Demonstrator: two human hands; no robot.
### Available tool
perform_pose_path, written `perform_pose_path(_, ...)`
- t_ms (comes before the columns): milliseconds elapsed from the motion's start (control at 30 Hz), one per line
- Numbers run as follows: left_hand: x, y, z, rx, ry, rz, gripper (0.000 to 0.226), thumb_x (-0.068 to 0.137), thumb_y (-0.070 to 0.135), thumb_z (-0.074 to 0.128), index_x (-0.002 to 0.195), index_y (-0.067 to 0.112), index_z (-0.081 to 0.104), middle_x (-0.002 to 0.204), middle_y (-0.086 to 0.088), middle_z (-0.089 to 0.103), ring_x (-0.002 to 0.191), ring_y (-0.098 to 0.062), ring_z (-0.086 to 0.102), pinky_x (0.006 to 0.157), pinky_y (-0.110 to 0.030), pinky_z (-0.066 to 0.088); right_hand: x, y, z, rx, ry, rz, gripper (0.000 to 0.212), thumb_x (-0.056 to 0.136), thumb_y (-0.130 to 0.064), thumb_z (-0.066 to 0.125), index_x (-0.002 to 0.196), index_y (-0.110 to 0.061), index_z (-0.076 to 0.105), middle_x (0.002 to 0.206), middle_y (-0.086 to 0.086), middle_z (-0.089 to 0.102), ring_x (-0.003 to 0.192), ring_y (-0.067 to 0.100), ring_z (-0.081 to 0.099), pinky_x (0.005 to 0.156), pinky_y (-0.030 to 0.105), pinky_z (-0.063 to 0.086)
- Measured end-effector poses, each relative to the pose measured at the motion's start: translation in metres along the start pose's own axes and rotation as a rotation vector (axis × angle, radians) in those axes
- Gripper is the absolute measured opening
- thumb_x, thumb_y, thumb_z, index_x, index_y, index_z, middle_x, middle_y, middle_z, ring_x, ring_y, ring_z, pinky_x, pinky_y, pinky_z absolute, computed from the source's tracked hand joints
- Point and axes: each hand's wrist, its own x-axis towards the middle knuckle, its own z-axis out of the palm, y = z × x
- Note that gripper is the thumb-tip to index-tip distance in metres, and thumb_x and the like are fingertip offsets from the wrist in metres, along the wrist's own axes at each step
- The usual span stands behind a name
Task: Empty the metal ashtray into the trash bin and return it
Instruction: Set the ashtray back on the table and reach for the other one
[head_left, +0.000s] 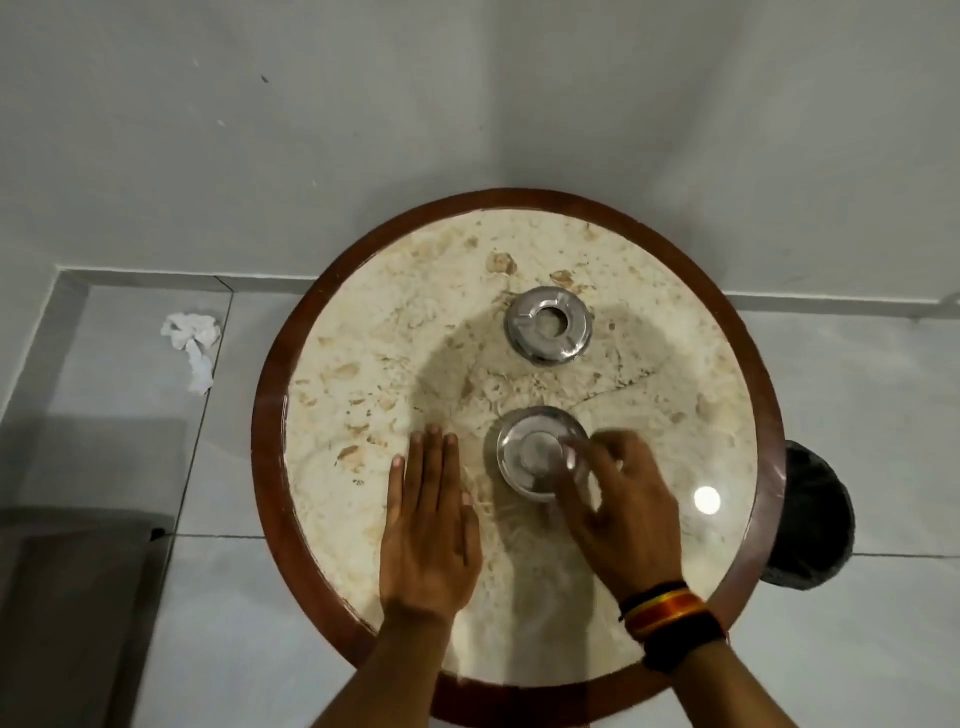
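Two metal pieces, an ashtray bowl (537, 454) and ring lid (549, 325); one table (270, 467); one bin (810, 519); one crumpled tissue (193, 338).

We find no readable text, label, brand, number or sign anywhere in this view. The round table (270, 457) carries only its stone mottling, the two metal pieces on it show bare polished steel, and the wall behind the table and the floor tiles around it bear no lettering that we can make out.

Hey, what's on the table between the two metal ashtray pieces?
Nothing: in the head view, only bare marble table separates the ring-shaped lid from the ashtray bowl under the right hand.
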Motion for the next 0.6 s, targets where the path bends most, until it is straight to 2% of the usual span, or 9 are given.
perform_pose_path(100,0.000,-0.001,-0.001,-0.053,0.043,0.014,0.063,0.107,0.027,0.029,0.165,0.003,0.035,0.176,-0.017,0.032,0.165,-0.033,0.028,0.132,-0.054,0.027,0.074,-0.008,-0.006,0.069,0.020,0.106,0.051,0.087,-0.041,0.072,0.131,-0.019,0.059,0.130,0.007,0.054,0.118,0.024,0.051,0.088,0.037,0.055)
perform_pose_path(200,-0.001,-0.001,-0.002,-0.107,0.066,0.023,0.061,0.106,0.026,0.035,0.162,0.002,0.041,0.173,-0.019,0.038,0.163,-0.036,0.032,0.131,-0.057,0.032,0.152,-0.019,-0.002,0.036,-0.220,0.279,0.089,0.078,-0.049,0.080,0.150,-0.018,0.039,0.145,0.011,0.042,0.133,0.032,0.039,0.106,0.047,0.045)
perform_pose_path(300,0.001,-0.002,-0.005,-0.189,0.071,0.036,0.060,0.106,0.025,0.039,0.162,0.002,0.040,0.173,-0.017,0.038,0.165,-0.035,0.029,0.134,-0.055,0.026,0.199,-0.030,0.006,-0.139,-0.441,0.386,0.102,0.073,-0.048,0.083,0.153,-0.015,0.028,0.146,0.015,0.034,0.136,0.037,0.034,0.105,0.052,0.042)
perform_pose_path(433,0.003,-0.003,-0.006,-0.228,0.041,0.020,0.061,0.108,0.026,0.038,0.166,0.006,0.035,0.178,-0.013,0.028,0.168,-0.031,0.020,0.137,-0.049,0.017,0.217,-0.034,0.013,-0.248,-0.539,0.439,0.114,0.059,-0.049,0.091,0.148,-0.016,0.028,0.142,0.016,0.032,0.134,0.039,0.033,0.102,0.053,0.047)
perform_pose_path(500,0.002,-0.003,-0.004,-0.226,0.049,0.024,0.061,0.107,0.025,0.039,0.165,0.006,0.036,0.178,-0.013,0.029,0.168,-0.032,0.021,0.137,-0.049,0.019,0.218,-0.032,0.013,-0.202,-0.546,0.477,0.119,0.054,-0.050,0.093,0.148,-0.017,0.027,0.139,0.017,0.032,0.133,0.039,0.033,0.100,0.051,0.048)
perform_pose_path(600,0.002,-0.004,-0.001,-0.222,0.066,0.033,0.062,0.107,0.024,0.040,0.166,0.006,0.034,0.178,-0.013,0.029,0.168,-0.032,0.021,0.136,-0.051,0.020,0.213,-0.034,0.020,-0.119,-0.435,0.462,0.109,0.056,-0.048,0.091,0.142,-0.015,0.033,0.135,0.015,0.033,0.131,0.037,0.032,0.093,0.047,0.050)
